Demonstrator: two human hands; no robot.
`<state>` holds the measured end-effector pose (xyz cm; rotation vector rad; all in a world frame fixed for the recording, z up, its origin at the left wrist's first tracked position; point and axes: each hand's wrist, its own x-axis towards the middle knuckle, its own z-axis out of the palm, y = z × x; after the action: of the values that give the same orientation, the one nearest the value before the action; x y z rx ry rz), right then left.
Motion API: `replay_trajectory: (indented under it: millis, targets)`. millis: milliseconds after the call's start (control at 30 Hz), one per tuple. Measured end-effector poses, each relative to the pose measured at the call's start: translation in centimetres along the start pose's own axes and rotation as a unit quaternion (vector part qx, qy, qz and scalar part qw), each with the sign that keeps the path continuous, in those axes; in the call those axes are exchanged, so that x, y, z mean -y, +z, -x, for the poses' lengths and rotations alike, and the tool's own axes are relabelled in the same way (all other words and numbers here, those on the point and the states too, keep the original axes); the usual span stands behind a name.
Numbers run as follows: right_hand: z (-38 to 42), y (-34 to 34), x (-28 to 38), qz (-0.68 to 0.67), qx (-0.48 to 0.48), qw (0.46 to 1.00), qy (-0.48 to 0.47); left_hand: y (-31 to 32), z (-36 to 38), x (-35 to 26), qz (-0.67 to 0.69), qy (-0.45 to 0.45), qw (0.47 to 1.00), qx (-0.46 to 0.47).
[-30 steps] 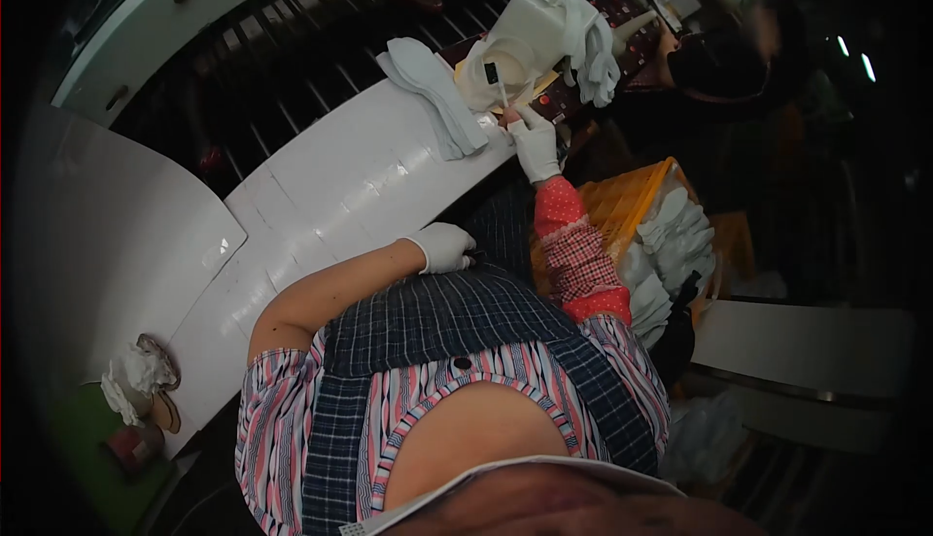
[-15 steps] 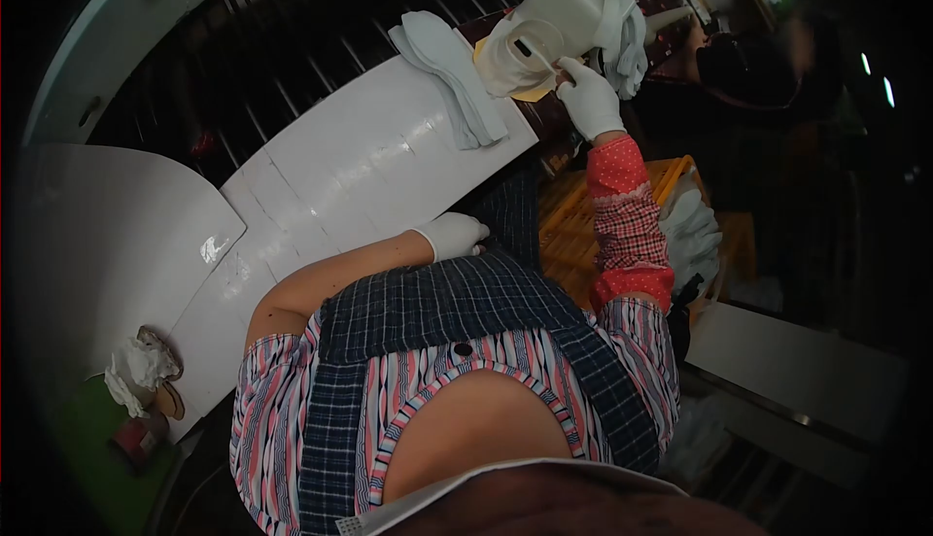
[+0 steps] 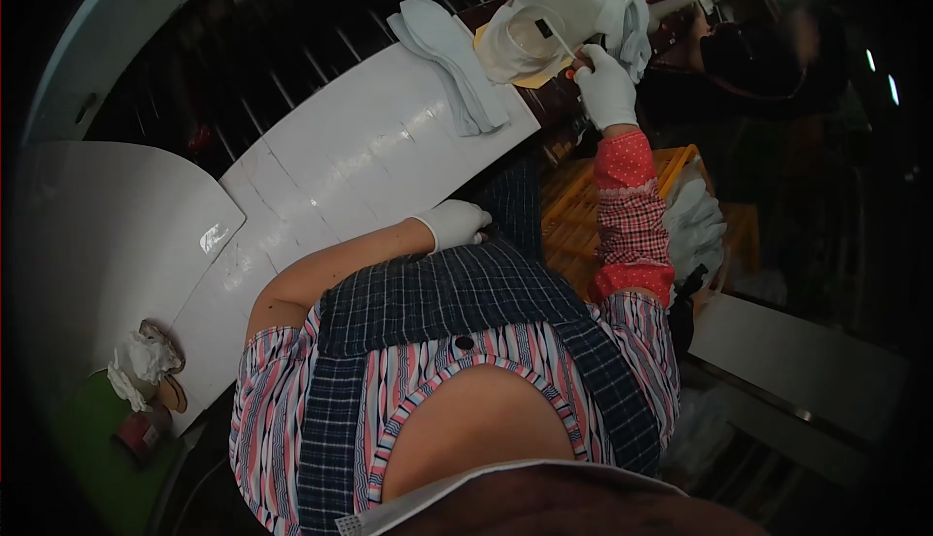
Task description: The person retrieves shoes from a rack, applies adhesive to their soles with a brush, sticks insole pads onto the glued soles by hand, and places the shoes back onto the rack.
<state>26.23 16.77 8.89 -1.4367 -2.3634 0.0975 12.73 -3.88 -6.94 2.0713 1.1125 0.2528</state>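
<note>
My right hand (image 3: 608, 89), in a white glove, is closed around the thin pale handle of a brush (image 3: 558, 38). Its dark head is at the open mouth of a white plastic jug (image 3: 564, 0), with pale cloth draped over the jug's right side. My left hand (image 3: 454, 225), also gloved, rests curled against my plaid apron at the board's near edge. Its fingertips are hidden, and I cannot see what they hold. Between the hands and the jug, a stack of pale, insole-shaped pieces (image 3: 447, 65) lies on the white board (image 3: 330, 172).
A yellow crate (image 3: 573, 210) stands below my right arm, with a white bag (image 3: 695, 225) beside it. Dark slats or rollers (image 3: 282, 60) run behind the board. Crumpled white material (image 3: 144, 361) and a reddish tin (image 3: 141, 434) are at lower left. Another person's arm (image 3: 700, 40) shows at upper right.
My right hand has moved slightly right, drawing the brush up toward the jug's rim. My left hand stays curled by the apron.
</note>
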Motion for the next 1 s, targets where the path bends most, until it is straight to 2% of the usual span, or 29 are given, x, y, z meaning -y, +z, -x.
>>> replay_trajectory:
  millis: [200, 267, 367, 600, 667, 800, 1000]
  targets:
    - [-0.2, -0.4, 0.6, 0.014, -0.006, 1.0, -0.02, 0.0, -0.1, 0.2, 0.013, 0.002, 1.0, -0.01]
    - [-0.3, -0.6, 1.3, 0.056, 0.049, 0.997, -0.013, 0.0, 0.0, 0.1, 0.013, 0.001, 1.0, -0.009]
    - [-0.9, 0.3, 0.4, 0.088, 0.069, 0.993, -0.041, 0.0, 0.0, 0.0, 0.012, -0.001, 1.0, -0.012]
    - [-0.7, -0.3, 0.5, 0.089, 0.047, 0.995, -0.008, -0.3, 0.1, -0.3, 0.023, 0.0, 1.0, -0.008]
    - [-0.5, -0.3, 0.7, 0.069, 0.01, 0.998, -0.005, -0.6, 0.1, -0.5, 0.027, -0.003, 1.0, -0.006]
    - [-0.7, 0.4, 0.2, 0.06, 0.009, 0.998, -0.027, -0.4, 0.0, -0.4, 0.024, 0.003, 1.0, -0.006]
    - [-1.7, 1.6, 0.3, 0.09, 0.055, 0.994, -0.023, -0.5, 0.1, -0.7, 0.025, 0.004, 1.0, -0.013]
